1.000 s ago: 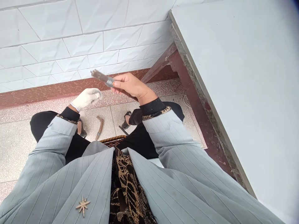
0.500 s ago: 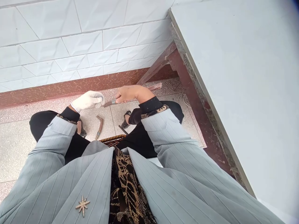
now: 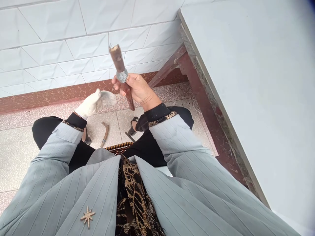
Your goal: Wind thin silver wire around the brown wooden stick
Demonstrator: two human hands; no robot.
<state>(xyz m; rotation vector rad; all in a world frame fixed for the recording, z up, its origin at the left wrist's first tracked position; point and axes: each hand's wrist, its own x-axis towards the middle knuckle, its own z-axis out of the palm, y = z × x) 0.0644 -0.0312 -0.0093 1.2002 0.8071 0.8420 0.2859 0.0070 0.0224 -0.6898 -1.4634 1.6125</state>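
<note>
Gripping a wire-bound stick (image 3: 121, 75) aslant in the bare right hand (image 3: 129, 84). Spreading thumb from fingers on the gloved left hand (image 3: 97, 101), just beside. Wearing dark shoes (image 3: 132, 130), mark (image 3: 136, 120) too small to read.

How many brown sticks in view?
2. One stick is in the right hand, grey wrap around it; another stick lies on the floor between the shoes. A dark strip by the right shoe is unclear, so uncounted. The jacket may hide more.

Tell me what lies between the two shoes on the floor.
In the head view, a curved brown stick lies between them on the floor; a thin dark strip sits beside the right shoe.
</note>
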